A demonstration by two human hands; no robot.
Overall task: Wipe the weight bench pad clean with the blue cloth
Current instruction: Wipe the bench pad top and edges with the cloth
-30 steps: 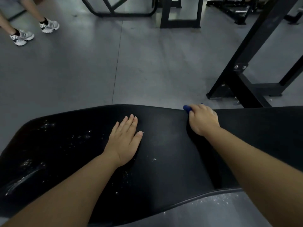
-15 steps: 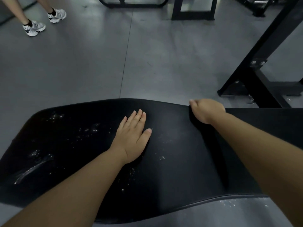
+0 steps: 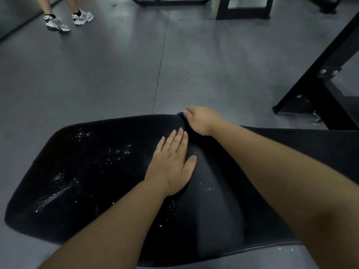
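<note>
The black weight bench pad [image 3: 101, 171] fills the lower half of the head view, with glistening droplets and a wet streak across its left part. My left hand [image 3: 172, 162] lies flat on the pad's middle, fingers together and pointing away from me. My right hand [image 3: 201, 119] is closed at the pad's far edge, just beyond my left fingertips. It grips the blue cloth [image 3: 181, 114], of which only a small blue corner shows by my knuckles; the hand hides the rest.
Grey gym floor [image 3: 116, 78] stretches beyond the bench. A black steel rack leg [image 3: 318, 90] stands at the right. More black frames [image 3: 242, 10] line the far side. A person's legs in white sneakers [image 3: 58, 23] are at the top left.
My right hand has slid left along the pad's far edge toward my left hand, and the cloth's blue corner shows again. My left hand stays flat. The person at top left has stepped right.
</note>
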